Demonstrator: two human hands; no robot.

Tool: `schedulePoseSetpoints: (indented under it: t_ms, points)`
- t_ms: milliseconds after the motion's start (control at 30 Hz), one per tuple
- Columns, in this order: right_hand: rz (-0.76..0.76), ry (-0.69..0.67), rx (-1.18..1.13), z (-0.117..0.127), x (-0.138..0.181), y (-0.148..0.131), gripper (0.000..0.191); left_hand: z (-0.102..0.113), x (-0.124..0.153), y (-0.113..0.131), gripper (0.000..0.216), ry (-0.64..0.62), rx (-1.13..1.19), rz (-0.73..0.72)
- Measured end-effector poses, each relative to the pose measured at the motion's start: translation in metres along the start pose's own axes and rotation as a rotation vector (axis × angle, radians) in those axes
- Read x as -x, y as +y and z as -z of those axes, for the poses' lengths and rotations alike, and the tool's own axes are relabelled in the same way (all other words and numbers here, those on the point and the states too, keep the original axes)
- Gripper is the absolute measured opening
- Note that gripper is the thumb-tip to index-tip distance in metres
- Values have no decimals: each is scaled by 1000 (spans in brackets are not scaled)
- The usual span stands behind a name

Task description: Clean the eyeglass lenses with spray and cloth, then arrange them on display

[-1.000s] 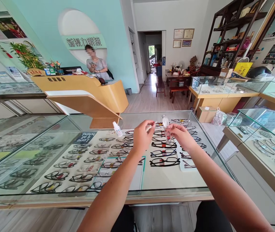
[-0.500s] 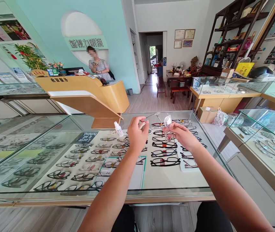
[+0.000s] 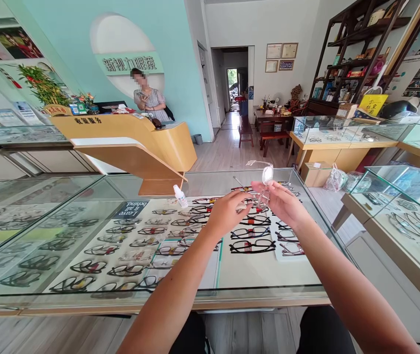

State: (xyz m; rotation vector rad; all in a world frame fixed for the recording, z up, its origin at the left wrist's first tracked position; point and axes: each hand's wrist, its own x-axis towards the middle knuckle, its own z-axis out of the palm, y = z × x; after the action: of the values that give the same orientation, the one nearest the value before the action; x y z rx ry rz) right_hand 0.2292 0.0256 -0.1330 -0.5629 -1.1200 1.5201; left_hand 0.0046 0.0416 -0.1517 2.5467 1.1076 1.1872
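Above the glass counter, my right hand (image 3: pixel 286 205) pinches a pair of clear-framed eyeglasses (image 3: pixel 267 175). One lens catches bright light, and a thin temple arm points up and to the left. Close beside it, my left hand (image 3: pixel 228 212) is closed, its fingertips near the lower part of the frame. A slim rod (image 3: pixel 238 182), seemingly a small screwdriver's shaft, sticks up from my left fingers; its handle is hidden. A small white bottle (image 3: pixel 180 196) stands on the glass to the left of my hands.
Below my hands, the glass display case (image 3: pixel 202 291) holds rows of eyeglasses (image 3: pixel 252 246). A person (image 3: pixel 150 101) stands behind the yellow reception desk (image 3: pixel 121 132). Another glass case (image 3: pixel 402 216) is at the right, with a cardboard box (image 3: pixel 316 174) on the floor behind it.
Both hands have shifted to the right, and my left hand has come closer to the eyeglasses. The eyeglasses have turned, with the temple arm now raised. The thin rod now tilts differently.
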Motion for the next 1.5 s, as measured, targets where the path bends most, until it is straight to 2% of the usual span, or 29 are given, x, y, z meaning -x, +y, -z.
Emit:
schedulePoseSetpoints:
  t_ms: [133, 267, 333, 400, 500, 700, 767, 833, 933, 1100, 1267, 1367, 1500]
  points:
    - [80, 60, -18, 3, -1, -1, 24, 4, -2, -1, 11, 12, 16, 47]
    - [115, 102, -22, 10, -2, -3, 21, 12, -3, -3, 13, 22, 57, 64]
    - [97, 122, -21, 13, -3, -4, 23, 16, -3, -5, 15, 51, 106, 79]
    - [80, 139, -42, 14, -3, -5, 24, 18, -4, -8, 19, 124, 192, 155]
    - [76, 166, -78, 15, -4, -6, 24, 20, -8, -24, 32, 370, 381, 391]
    - [80, 165, -56, 14, -4, -4, 22, 34, -18, -80, 39, 1084, 752, 911]
    - [82, 152, -35, 14, -4, -4, 21, 40, -19, -94, 43, 1230, 834, 995]
    - [88, 138, -35, 14, -4, -4, 21, 44, -19, -103, 45, 1303, 860, 1032]
    - [92, 132, -47, 14, -4, -4, 22, 46, -17, -112, 42, 1288, 904, 1083]
    - [93, 126, -74, 17, -5, -4, 22, 44, -14, -124, 22, 1145, 1026, 1234]
    - [91, 117, -80, 17, -5, -5, 21, 44, -11, -131, 13, 1086, 1017, 1332]
    - [107, 121, -77, 15, -4, -8, 21, 49, -11, -129, 17, 1104, 971, 1308]
    - [137, 112, -94, 12, -1, -13, 18, 56, -15, -117, 17, 1107, 949, 1128]
